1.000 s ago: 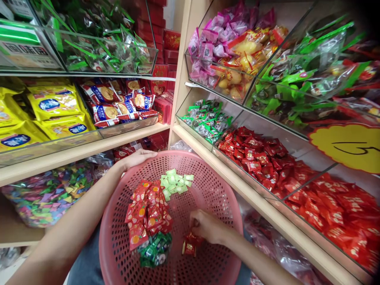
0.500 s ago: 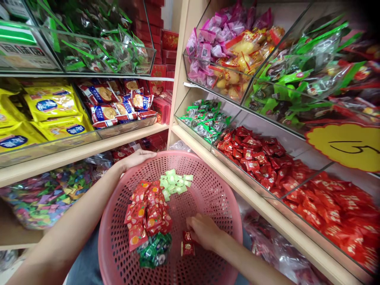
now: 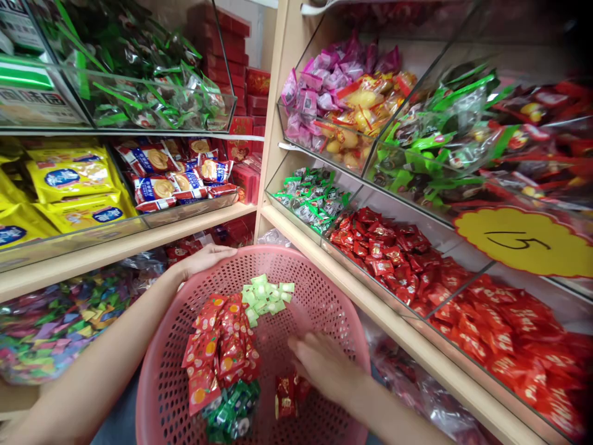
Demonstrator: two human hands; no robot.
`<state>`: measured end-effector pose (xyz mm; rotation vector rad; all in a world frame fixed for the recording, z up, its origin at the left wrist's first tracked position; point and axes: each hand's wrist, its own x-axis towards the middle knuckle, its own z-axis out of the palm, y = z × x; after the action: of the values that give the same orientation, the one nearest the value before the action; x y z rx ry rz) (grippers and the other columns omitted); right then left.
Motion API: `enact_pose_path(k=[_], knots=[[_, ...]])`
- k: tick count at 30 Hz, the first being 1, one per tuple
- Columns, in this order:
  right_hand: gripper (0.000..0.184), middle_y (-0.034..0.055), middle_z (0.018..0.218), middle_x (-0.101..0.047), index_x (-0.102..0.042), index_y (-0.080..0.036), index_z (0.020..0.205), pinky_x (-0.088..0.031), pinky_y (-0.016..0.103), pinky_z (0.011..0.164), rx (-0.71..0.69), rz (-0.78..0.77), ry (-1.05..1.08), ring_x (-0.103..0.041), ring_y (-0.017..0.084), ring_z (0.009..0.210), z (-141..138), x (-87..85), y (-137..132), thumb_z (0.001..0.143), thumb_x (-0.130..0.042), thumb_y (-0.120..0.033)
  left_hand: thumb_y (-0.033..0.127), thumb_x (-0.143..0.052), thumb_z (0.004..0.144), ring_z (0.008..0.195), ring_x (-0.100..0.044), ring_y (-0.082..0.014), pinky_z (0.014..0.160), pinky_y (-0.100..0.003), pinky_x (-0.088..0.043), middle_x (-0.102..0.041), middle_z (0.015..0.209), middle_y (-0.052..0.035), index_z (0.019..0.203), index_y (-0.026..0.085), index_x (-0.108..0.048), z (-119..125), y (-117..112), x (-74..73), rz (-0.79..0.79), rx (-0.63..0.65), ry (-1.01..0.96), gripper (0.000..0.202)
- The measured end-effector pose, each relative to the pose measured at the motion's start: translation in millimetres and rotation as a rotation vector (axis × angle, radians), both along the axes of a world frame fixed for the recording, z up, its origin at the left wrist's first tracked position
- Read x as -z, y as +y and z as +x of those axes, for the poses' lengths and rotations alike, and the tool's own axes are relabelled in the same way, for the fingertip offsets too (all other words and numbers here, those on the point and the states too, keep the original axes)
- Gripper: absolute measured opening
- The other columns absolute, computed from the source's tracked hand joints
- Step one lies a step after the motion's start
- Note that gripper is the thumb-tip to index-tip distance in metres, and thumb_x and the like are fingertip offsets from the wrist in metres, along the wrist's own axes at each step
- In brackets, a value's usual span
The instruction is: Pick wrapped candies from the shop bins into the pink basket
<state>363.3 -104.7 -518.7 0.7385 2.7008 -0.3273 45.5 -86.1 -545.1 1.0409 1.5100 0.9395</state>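
Note:
My left hand (image 3: 204, 258) grips the far rim of a pink perforated basket (image 3: 338, 309). Inside the basket lie red-and-orange candy packets (image 3: 217, 346), pale green wrapped candies (image 3: 265, 296), dark green candies (image 3: 229, 413) and a few small red packets (image 3: 286, 395). My right hand (image 3: 324, 364) hovers inside the basket just right of the small red packets, fingers stretched out and holding nothing.
To the right, clear sloped bins hold red candies (image 3: 393, 253), green-and-silver candies (image 3: 310, 198), pink and yellow sweets (image 3: 333, 105). A yellow price tag (image 3: 523, 241) sticks on a bin front. Left shelves carry yellow bags (image 3: 69, 179), biscuit packs (image 3: 171, 173) and multicoloured candies (image 3: 55, 315).
My right hand was closed on small red packets low in the basket; it let them drop and now has its fingers spread above them. The view tilted slightly.

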Motion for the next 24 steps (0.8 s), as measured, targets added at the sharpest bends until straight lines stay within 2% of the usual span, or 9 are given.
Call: enact_pose_path(k=[5, 8, 10, 13, 18, 21, 24], knots=[[0.019, 0.0038, 0.082, -0.062, -0.056, -0.019, 0.082, -0.039, 0.026, 0.067, 0.144, 0.15, 0.409, -0.056, 0.015, 0.076, 21, -80.6, 53, 0.086, -0.038, -0.021, 0.056, -0.062, 0.062, 0.088, -0.064, -0.0222, 0.083, -0.03, -0.049, -0.07, 0.094, -0.002, 0.097, 0.024, -0.068, -3, 2, 4.4, 0.009, 0.032, -0.007, 0.048], [0.015, 0.004, 0.085, -0.059, -0.056, -0.02, 0.088, -0.039, 0.027, 0.07, 0.223, 0.328, 0.416, -0.055, 0.016, 0.081, 46, -108.9, 92, 0.083, -0.042, -0.018, 0.056, -0.06, 0.064, 0.09, -0.063, -0.0216, 0.084, -0.029, -0.048, -0.069, 0.097, -0.001, 0.096, 0.024, -0.068, -3, 1, 3.9, 0.017, 0.032, 0.022, 0.046], [0.017, 0.005, 0.088, -0.057, -0.056, -0.02, 0.091, -0.039, 0.027, 0.072, 0.241, 0.391, 0.329, -0.054, 0.018, 0.086, 63, -111.8, 113, 0.078, -0.047, -0.016, 0.057, -0.059, 0.065, 0.091, -0.063, -0.0214, 0.084, -0.029, -0.048, -0.069, 0.098, -0.0006, 0.098, 0.024, -0.067, -2, 1, 3.0, 0.021, 0.039, 0.021, 0.047], [0.022, 0.0053, 0.09, -0.053, -0.057, -0.02, 0.094, -0.039, 0.027, 0.073, 0.234, 0.382, 0.241, -0.053, 0.018, 0.087, 80, -100.2, 134, 0.074, -0.051, -0.015, 0.055, -0.059, 0.065, 0.09, -0.063, -0.0209, 0.084, -0.029, -0.048, -0.069, 0.097, -0.0007, 0.099, 0.024, -0.067, -2, 1, 3.7, 0.032, 0.053, -0.001, 0.047], [0.013, 0.0036, 0.084, -0.052, -0.054, -0.02, 0.082, -0.038, 0.026, 0.068, 0.219, 0.386, 0.249, -0.052, 0.017, 0.078, 87, -81.4, 143, 0.072, -0.05, -0.013, 0.055, -0.062, 0.063, 0.087, -0.064, -0.0218, 0.083, -0.03, -0.048, -0.07, 0.094, -0.0027, 0.097, 0.022, -0.068, -3, 1, 5.1, 0.038, 0.03, -0.016, 0.048], [0.006, 0.0024, 0.077, -0.054, -0.051, -0.02, 0.073, -0.037, 0.026, 0.065, 0.173, 0.419, 0.301, -0.05, 0.016, 0.073, 89, -86.1, 140, 0.073, -0.049, -0.014, 0.056, -0.063, 0.061, 0.09, -0.063, -0.023, 0.085, -0.032, -0.047, -0.07, 0.093, -0.0039, 0.097, 0.019, -0.068, -1, 0, 2.5, 0.038, 0.007, -0.002, 0.051], [0.007, 0.0022, 0.073, -0.055, -0.05, -0.02, 0.072, -0.035, 0.027, 0.063, 0.14, 0.478, 0.376, -0.048, 0.017, 0.069, 86, -102.3, 126, 0.077, -0.047, -0.016, 0.057, -0.064, 0.059, 0.09, -0.063, -0.0228, 0.084, -0.031, -0.048, -0.07, 0.093, -0.0032, 0.094, 0.021, -0.069, 0, 1, 0.5, -0.009, -0.008, 0.033, 0.051]])
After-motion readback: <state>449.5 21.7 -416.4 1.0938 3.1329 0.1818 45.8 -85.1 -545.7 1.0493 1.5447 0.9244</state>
